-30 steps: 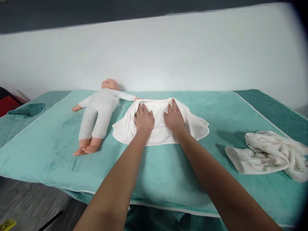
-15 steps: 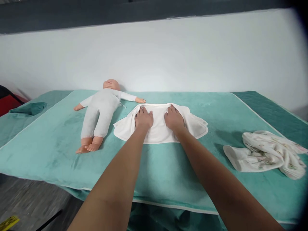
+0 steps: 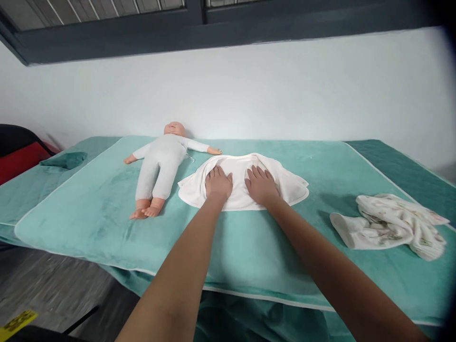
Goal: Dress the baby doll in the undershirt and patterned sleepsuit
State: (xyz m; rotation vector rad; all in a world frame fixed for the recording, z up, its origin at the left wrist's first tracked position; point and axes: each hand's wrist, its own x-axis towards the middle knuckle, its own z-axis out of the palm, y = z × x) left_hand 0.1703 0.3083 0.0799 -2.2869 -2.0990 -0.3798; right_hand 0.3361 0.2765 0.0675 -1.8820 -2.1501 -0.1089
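A small white baby garment [image 3: 238, 165] lies spread on the bed, its two sides flaring out like sleeves. My left hand [image 3: 218, 184] rests flat on its left half, fingers stretched out. On the right half, my right hand [image 3: 261, 185] lies palm down with its fingers a little apart. Neither hand grips the fabric. To the left, a baby doll [image 3: 164, 159] with a white cloth body lies on its back, arms out. The doll's hand on the garment side ends just beyond the garment's upper left edge.
A crumpled white floral cloth [image 3: 392, 225] lies at the right of the green bed cover [image 3: 285, 259]. The white wall [image 3: 267, 95] rises behind the bed. A small dark green cloth [image 3: 64, 160] and a red and black object [image 3: 21, 159] are at the far left.
Both hands have slid slightly toward me over the garment, still flat. My view has tilted up and turned a little left, so more of the window frame shows.
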